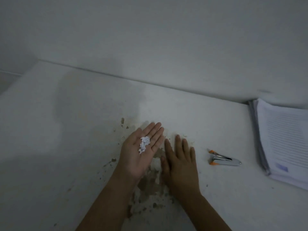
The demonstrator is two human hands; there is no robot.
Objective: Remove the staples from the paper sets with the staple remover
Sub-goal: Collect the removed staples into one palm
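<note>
Gathering debris: the left grip [133,158], palm up with fingers straight, carries white scraps [144,144]; the right grip [180,164] lies flat and empty on the table [66,130]. The staple remover [224,160] rests nearby — paper sets [283,140] beyond. Keep the palm level while sweeping.

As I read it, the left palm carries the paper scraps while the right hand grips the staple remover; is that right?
Not quite: the head view shows the right hand flat, palm down, holding nothing; the staple remover lies apart. The left hand does carry the paper scraps.
</note>
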